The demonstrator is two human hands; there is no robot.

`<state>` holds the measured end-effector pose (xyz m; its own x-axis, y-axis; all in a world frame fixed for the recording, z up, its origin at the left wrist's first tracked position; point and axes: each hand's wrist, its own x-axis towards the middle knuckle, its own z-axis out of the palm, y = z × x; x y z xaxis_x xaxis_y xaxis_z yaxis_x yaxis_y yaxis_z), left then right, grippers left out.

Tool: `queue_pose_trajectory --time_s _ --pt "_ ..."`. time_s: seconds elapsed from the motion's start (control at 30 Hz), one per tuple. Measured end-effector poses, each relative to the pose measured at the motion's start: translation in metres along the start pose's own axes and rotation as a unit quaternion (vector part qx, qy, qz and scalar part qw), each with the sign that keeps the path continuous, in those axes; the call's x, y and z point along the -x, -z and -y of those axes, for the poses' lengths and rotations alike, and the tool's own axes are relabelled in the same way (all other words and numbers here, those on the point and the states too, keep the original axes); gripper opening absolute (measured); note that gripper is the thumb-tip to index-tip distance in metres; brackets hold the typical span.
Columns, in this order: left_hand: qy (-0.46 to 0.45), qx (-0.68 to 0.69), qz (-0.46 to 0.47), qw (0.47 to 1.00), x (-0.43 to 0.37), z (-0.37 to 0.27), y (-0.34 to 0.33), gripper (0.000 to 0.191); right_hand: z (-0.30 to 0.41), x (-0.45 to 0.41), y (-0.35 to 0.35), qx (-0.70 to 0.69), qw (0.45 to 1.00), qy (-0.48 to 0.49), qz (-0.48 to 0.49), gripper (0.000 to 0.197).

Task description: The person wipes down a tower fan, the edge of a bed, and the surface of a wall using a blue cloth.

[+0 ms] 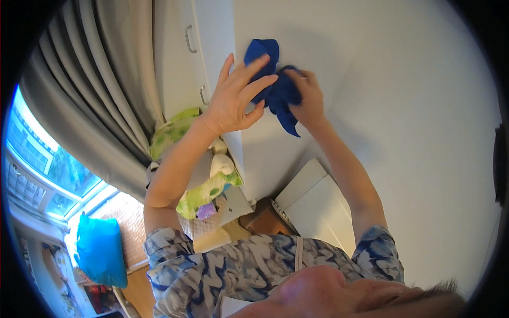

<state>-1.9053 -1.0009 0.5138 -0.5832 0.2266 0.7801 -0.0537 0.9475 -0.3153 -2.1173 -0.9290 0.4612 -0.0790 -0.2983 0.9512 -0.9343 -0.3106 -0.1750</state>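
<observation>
A dark blue cloth (262,47) hangs in front of me before a plain white panel. I cannot tell whether it is one piece or two. My right hand (309,97) grips its bunched lower part, and a pointed corner dangles below the fingers. My left hand (240,97) has its fingers spread across the near side of the upper part; the fingertips overlap the cloth, though whether they press on it is not clear. The right hand is slightly blurred.
A white cabinet (175,51) with metal handles stands ahead left, beside grey curtains (95,79) and a window (59,171). Green-patterned bedding (199,196) lies below my left arm. A bright blue bag or cushion (101,250) sits lower left; a white box-like piece (314,202) stands below right.
</observation>
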Motion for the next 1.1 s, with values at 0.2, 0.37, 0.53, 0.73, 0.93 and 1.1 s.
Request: queue_pose_trajectory --time_s 0.2,0.37,0.53,0.73,0.93,1.1 --pt "-0.057 -0.009 -0.230 0.972 -0.047 0.006 -0.005 0.053 -0.004 -0.121 0.092 0.111 0.954 0.104 -0.258 0.050" --pt "-0.091 -0.025 -0.261 0.961 -0.082 0.010 -0.009 0.052 0.048 -0.204 0.105 0.023 0.963 0.103 -0.248 0.051" --pt "-0.021 -0.032 -0.275 0.961 -0.065 0.026 -0.006 0.040 0.086 -0.161 0.064 0.014 0.967 0.254 -0.029 0.084" --pt "-0.009 -0.105 -0.253 0.962 -0.051 0.036 -0.011 0.025 0.097 -0.167 0.032 0.026 0.948 0.303 -0.090 0.077" --pt "0.025 -0.194 -0.221 0.955 -0.062 0.011 0.015 0.037 0.056 -0.232 0.065 0.079 0.887 0.425 -0.162 0.078" --pt "0.041 -0.216 -0.227 0.949 -0.065 0.012 0.023 0.042 0.046 -0.297 0.121 0.247 0.909 0.289 -0.169 0.059"
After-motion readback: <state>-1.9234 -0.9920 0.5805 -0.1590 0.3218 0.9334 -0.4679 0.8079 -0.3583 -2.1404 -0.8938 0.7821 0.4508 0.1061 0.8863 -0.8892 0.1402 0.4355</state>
